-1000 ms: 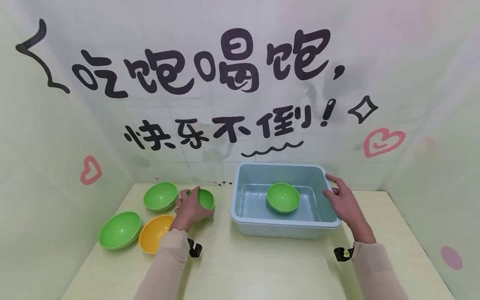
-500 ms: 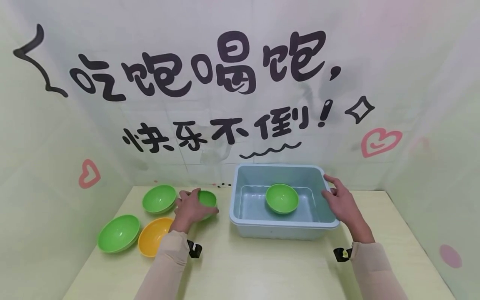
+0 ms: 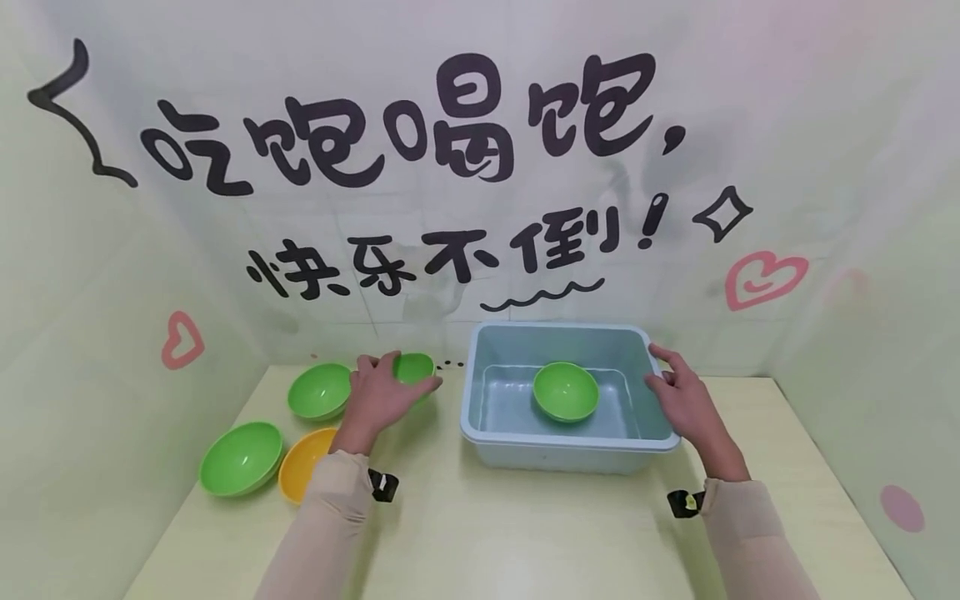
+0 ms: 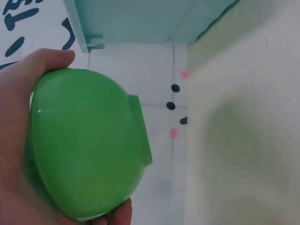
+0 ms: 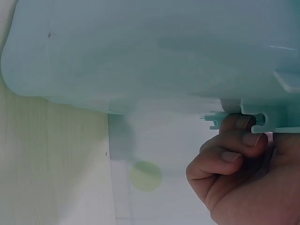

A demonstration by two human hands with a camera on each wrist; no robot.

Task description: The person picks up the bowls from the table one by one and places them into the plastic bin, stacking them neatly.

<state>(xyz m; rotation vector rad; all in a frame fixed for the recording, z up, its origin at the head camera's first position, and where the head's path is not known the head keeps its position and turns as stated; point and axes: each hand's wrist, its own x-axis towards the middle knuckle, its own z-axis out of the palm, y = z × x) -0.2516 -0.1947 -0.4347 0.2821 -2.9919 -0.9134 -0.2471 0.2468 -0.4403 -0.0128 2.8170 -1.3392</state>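
While the left hand point(image 3: 378, 398) grips a small round green plastic bowl point(image 3: 414, 367) just left of the pale blue rectangular plastic tub point(image 3: 495, 433), the right hand point(image 3: 686, 406) curls its fingers under the tub's right rim.

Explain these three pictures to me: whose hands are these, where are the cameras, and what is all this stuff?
A person works here with bare hands, no machine. The wide picture comes from a camera on their head; the two close ones come from cameras on each wrist. On the table stand a pale blue tub with a green bowl inside, plus two green bowls and an orange bowl. The left hand holds a small green bowl in its grip. The right hand holds the tub's right rim, fingers curled under its edge, as the right wrist view shows.
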